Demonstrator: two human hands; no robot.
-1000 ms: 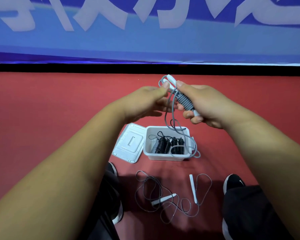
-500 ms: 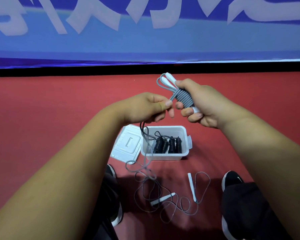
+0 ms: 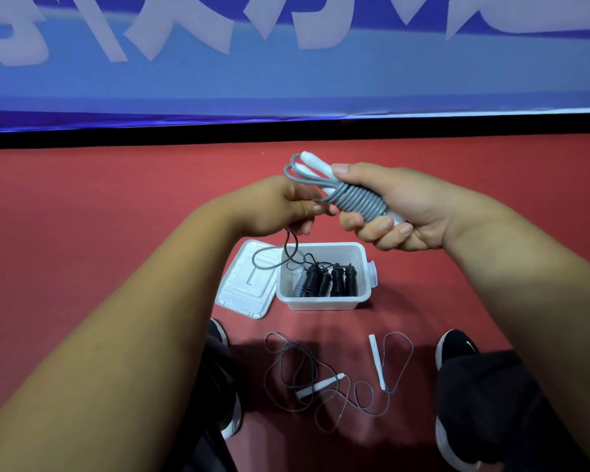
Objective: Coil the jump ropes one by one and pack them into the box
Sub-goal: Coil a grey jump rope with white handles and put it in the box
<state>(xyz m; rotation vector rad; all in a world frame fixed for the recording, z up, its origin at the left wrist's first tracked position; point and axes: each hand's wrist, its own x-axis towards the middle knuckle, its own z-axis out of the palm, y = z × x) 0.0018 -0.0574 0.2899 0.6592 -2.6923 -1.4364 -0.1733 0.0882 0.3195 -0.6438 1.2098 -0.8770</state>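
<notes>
My right hand (image 3: 395,209) grips a grey jump rope (image 3: 358,201) wound in tight turns around its two white handles, whose tips stick out at the upper left. My left hand (image 3: 280,206) pinches the loose end of that cord just left of the coil; a short loop hangs from it above the box. The white plastic box (image 3: 363,267) sits open on the red floor below my hands, with several coiled black ropes (image 3: 327,281) inside. A second grey rope (image 3: 334,379) with white handles lies loose and tangled on the floor between my feet.
The box's white lid (image 3: 246,291) lies flat against its left side. My black shoes (image 3: 455,349) and dark trouser legs flank the loose rope. A blue banner with white lettering (image 3: 286,63) runs along the far edge of the red floor.
More turns sit on the coil and the free cord has shortened; its tail, which trailed to the floor, now hangs as a short loop above the box. My left hand has come up beside the coil.
</notes>
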